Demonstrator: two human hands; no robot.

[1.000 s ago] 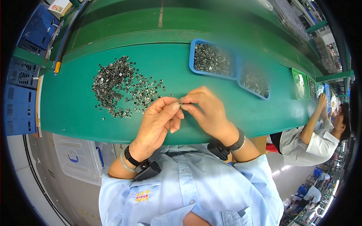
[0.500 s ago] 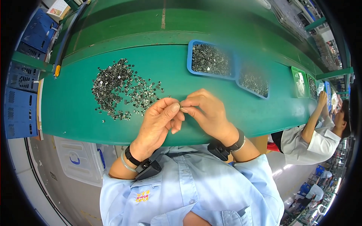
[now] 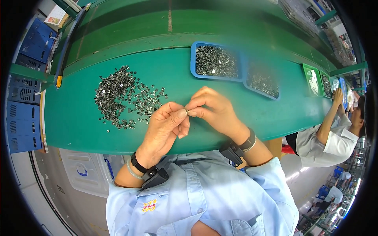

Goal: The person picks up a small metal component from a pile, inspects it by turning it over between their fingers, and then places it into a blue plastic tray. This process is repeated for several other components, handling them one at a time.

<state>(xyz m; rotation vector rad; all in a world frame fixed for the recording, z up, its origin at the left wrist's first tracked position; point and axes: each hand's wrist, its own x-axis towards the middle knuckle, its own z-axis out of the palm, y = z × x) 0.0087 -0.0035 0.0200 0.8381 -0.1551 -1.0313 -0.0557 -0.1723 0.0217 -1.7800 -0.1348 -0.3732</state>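
Observation:
Over the near part of the green table, my left hand (image 3: 166, 125) and my right hand (image 3: 214, 110) meet fingertip to fingertip. Both are closed in a pinch on one small metal piece (image 3: 187, 111), most of which the thumbs and fingers hide. Left of my hands lies a loose heap of small dark and silvery metal pieces (image 3: 114, 94), its thinner edge spreading close to my left fingers. Beyond my right hand stands a blue tray (image 3: 193, 59) full of similar pieces. A second blue tray (image 3: 262, 94) with such pieces adjoins it, partly blurred.
Farther right on the green tabletop (image 3: 78, 137) are green trays (image 3: 306, 74), one with white items. A co-worker in a white shirt (image 3: 327, 145) sits at the right, arms over the table. Blue crates (image 3: 23, 122) stack at the left; a clear lidded box (image 3: 84, 171) stands below the table edge.
The view has shifted slightly. My hands stay together at the same small piece, with the right fingers slightly re-angled around it. The co-worker's arms have moved a little.

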